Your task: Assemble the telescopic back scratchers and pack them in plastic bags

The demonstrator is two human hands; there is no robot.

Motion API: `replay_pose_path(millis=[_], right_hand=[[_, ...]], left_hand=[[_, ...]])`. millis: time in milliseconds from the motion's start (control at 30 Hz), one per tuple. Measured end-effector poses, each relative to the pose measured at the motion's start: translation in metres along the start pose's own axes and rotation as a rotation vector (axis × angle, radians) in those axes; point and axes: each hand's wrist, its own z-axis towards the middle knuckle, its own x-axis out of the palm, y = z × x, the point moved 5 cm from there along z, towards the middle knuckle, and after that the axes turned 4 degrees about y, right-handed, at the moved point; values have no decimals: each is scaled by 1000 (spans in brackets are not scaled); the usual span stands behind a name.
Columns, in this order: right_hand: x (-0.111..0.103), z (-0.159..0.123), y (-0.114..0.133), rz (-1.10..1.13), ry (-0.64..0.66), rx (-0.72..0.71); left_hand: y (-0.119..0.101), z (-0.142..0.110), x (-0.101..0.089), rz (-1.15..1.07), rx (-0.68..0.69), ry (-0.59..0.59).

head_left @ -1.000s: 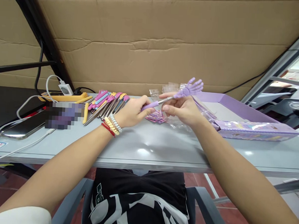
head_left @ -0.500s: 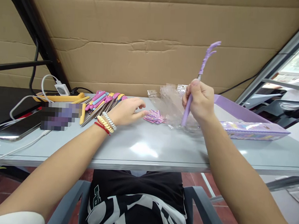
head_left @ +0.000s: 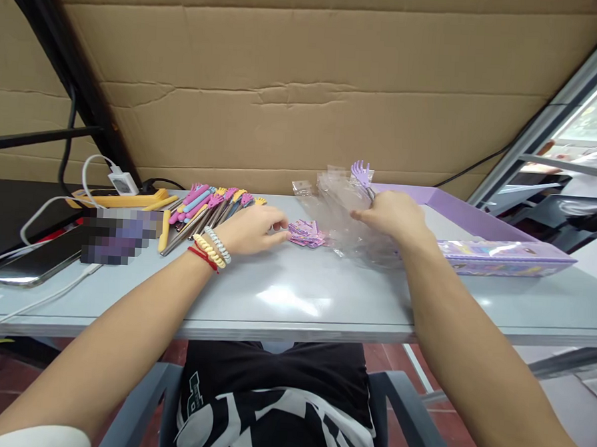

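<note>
My right hand [head_left: 393, 216] is closed round a purple hand-shaped back scratcher [head_left: 362, 173], whose claw end pokes up behind my fingers. The hand rests on a heap of clear plastic bags [head_left: 340, 206] at the table's far middle. My left hand [head_left: 252, 228], with bead bracelets at the wrist, lies on the grey table [head_left: 295, 290]. Its fingers reach a small stack of purple printed cards [head_left: 307, 232] and touch the nearest one. Left of that hand lies a pile of several back scratchers [head_left: 210, 205] in pink, blue and yellow.
A shallow purple box [head_left: 482, 243] lies at the right. At the left lie a yellow power strip [head_left: 117, 197] with a white charger and cables, and a dark phone [head_left: 36, 256]. A cardboard wall rises behind. Another person sits far right.
My left hand let go of the scratcher and moved to the cards. My right hand raised the scratcher upright, then lowered it onto the plastic bags.
</note>
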Motion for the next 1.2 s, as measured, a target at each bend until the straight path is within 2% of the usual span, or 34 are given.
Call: replay_pose_path(millis=[267,333,633,800,900,1000,1100,1200], right_hand=[[5,2,-4,10,109,66],[5,2,-4,21,101,66],[-6,-4,-4,137,-58,56],[-22,-12,-3,240,-248,40],[-32,-20,5,298,-402,-50],[-34,-30,24,372,-479,-255],[-26,-38,46,427,-439,-436],[-14,-41,61,453,-335,-505]], left_hand=[[0,-1,1,-9,-11,22],[-1,-1,1,-7,-10,27],[-4,-1,0,14,-18,45],[-2,-1,0,13,-17,38],[0,-1,-2,-15,-38,1],[3,-1,-5,-88,-116,-105],[4,-3,-9,-206,-144,-241],[2,-4,-7,-295,-101,-242]])
